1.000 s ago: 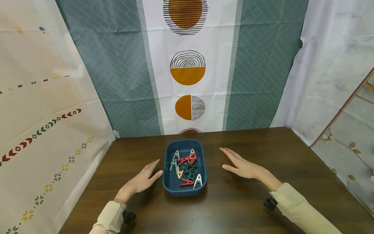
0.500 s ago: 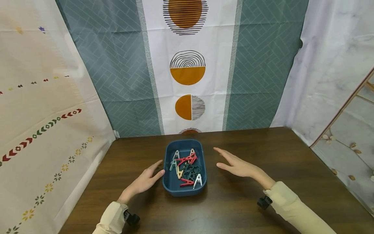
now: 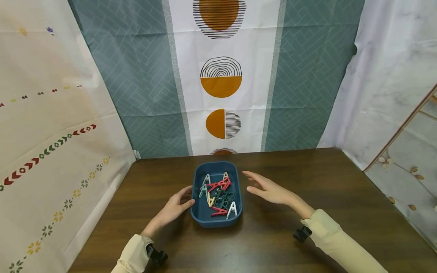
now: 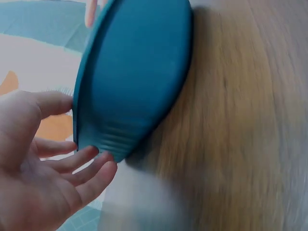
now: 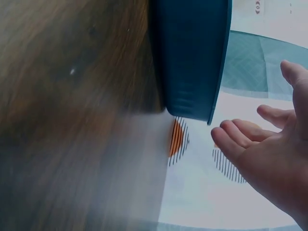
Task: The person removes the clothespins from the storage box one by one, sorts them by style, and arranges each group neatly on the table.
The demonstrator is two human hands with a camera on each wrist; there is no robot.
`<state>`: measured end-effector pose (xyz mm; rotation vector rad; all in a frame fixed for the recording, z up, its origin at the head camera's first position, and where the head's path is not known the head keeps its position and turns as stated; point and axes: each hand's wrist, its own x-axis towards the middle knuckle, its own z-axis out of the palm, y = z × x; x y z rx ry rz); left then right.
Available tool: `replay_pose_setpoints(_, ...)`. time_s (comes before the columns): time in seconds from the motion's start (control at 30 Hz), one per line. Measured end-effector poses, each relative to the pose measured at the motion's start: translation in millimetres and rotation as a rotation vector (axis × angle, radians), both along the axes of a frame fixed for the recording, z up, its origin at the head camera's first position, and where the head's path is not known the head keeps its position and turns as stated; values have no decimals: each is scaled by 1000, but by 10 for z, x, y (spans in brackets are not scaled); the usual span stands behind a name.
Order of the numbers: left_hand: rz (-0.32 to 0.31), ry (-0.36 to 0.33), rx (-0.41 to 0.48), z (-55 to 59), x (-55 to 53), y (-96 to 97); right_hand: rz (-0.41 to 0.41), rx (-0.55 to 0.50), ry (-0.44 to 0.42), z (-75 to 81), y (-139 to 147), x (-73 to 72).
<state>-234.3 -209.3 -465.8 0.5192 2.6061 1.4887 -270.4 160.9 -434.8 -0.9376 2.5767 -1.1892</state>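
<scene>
A dark blue plastic bin (image 3: 216, 224) stands on the table, with clothespins inside: red (image 3: 218, 212), white (image 3: 232, 209), cream (image 3: 210, 201) and pale blue ones. Dark green pieces (image 3: 223, 200) lie tangled among them. My left hand (image 3: 173, 207) is at the bin's left side, thumb tip right at the rim. In the left wrist view its fingers (image 4: 96, 173) reach along the ribbed end of the bin wall (image 4: 134, 62), relaxed. To the right of the bin, my right hand (image 3: 273, 190) hovers with extended fingers, apart from the wall, holding nothing.
The brown wooden table (image 3: 293, 167) extends on both sides of the bin. A patterned curtain (image 3: 150, 94) hangs behind it, with pale cloths at left (image 3: 51, 151) and right (image 3: 385, 94). Each wrist wears a small black camera.
My left hand has moved right, up to the bin's rim. My right hand has moved left, closer to the bin. The bin and its contents keep their place; the head view shifts slightly.
</scene>
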Motion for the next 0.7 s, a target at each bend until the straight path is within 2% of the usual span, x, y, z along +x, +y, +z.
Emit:
replay_pose_setpoints(0.23,108,-13,20,19,-19,54,65,-109,-16,-22,-114,-62)
replay_pose_setpoints(0.37,163,-49,44,38,-8,83,112,-155,-52,-67,-166,-113)
replay_pose_setpoints(0.7,230,-165,155,101,36,154,160,-227,-107,-97,-293,-219)
